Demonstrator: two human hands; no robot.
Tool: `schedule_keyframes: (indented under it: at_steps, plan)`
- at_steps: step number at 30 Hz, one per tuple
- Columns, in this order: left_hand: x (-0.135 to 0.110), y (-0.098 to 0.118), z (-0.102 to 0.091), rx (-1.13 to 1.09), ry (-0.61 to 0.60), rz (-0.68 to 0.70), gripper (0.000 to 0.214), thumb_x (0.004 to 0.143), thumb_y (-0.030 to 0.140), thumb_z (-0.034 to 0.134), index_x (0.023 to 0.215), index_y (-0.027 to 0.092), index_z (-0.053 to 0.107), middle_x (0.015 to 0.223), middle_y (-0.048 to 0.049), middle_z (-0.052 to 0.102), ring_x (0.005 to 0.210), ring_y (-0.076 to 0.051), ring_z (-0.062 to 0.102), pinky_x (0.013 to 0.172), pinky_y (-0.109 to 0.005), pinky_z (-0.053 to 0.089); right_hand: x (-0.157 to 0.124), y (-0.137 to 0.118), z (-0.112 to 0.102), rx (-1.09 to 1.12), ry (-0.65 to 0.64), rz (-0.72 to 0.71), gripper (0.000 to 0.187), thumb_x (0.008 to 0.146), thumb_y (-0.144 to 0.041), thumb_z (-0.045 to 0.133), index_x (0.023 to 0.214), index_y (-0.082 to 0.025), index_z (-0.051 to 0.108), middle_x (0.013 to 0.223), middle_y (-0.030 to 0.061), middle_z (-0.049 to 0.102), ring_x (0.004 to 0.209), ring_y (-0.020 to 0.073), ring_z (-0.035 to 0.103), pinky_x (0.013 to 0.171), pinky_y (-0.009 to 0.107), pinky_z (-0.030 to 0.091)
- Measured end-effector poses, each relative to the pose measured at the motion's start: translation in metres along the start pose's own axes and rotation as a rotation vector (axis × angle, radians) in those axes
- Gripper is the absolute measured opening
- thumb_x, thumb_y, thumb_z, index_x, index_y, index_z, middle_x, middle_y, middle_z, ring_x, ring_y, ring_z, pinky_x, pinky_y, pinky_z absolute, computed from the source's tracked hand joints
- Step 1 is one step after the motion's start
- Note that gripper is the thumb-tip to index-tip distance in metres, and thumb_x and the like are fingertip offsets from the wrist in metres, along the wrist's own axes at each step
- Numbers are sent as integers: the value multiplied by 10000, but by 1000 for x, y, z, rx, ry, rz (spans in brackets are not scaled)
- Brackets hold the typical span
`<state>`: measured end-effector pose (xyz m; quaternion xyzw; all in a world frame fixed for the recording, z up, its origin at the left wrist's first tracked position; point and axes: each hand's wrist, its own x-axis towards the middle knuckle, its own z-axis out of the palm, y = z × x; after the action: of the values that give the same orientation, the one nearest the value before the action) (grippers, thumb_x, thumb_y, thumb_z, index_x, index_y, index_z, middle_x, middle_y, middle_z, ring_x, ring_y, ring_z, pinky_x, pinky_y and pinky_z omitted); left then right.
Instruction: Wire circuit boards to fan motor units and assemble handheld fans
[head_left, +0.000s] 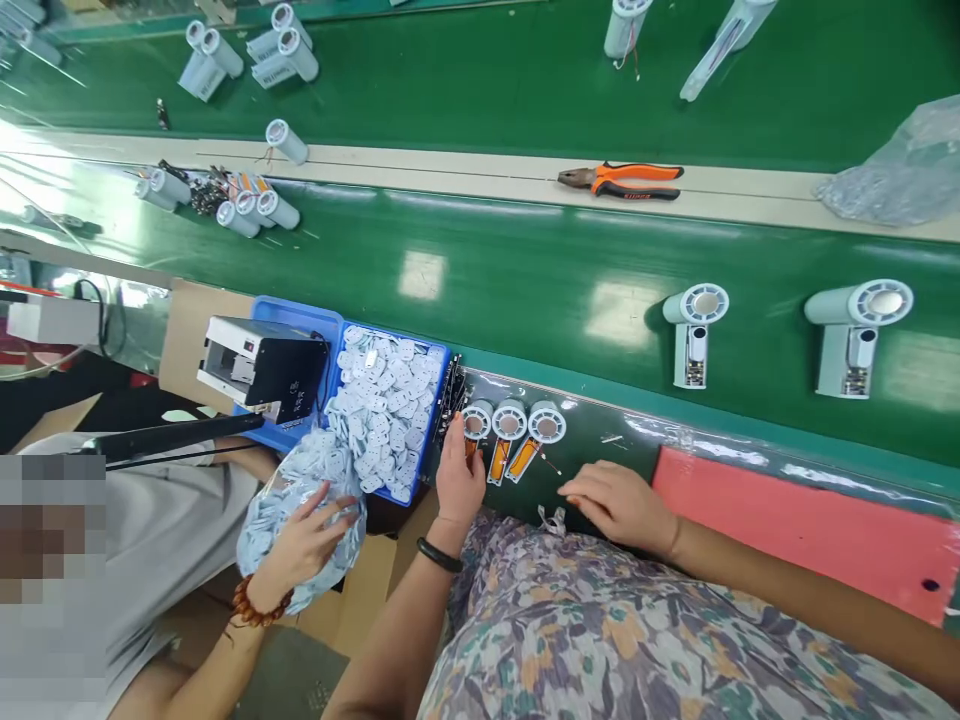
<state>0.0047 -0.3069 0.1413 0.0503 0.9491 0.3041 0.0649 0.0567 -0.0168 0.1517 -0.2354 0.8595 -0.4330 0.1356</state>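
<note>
Three small fan parts with white round heads and orange handles lie side by side on the dark bench edge: left point(477, 421), middle point(509, 421), right point(547, 426). My left hand point(459, 478), a black band on its wrist, has its fingers closed round the handle of the left part. My right hand point(615, 503) lies flat on the bench just right of the three parts, fingers stretched out and holding nothing. A small wire scrap point(553, 520) lies by my floral shirt.
A blue bin point(444, 356) of white plastic pieces stands left of my left hand, beside a black device point(262, 365). A co-worker's hand point(304, 540) holds a bag of the same pieces. Two grey fan bodies point(696, 335) point(855, 335) ride the green belt point(525, 270). Pliers point(622, 180) lie on the divider.
</note>
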Motion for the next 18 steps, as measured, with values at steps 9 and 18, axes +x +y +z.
schedule_keyframes:
  at_steps: [9, 18]
  plan:
    - [-10, 19, -49, 92, -52, -34, 555, 967, 351, 597, 1508, 365, 470, 1395, -81, 642, 1293, -281, 642, 1020, -419, 627, 82, 61, -45, -161, 530, 71, 271, 1069, -252, 429, 1051, -218, 697, 1013, 87, 701, 929, 251, 674, 828, 397, 569]
    - [183, 28, -134, 115, 241, 1, 310, 933, 295, 653, 1241, 278, 676, 1122, -65, 721, 1000, -211, 701, 862, -327, 617, 179, 127, -47, -525, 622, 8, 339, 1045, -266, 399, 1105, -160, 716, 1131, 137, 694, 972, 312, 669, 773, 450, 532]
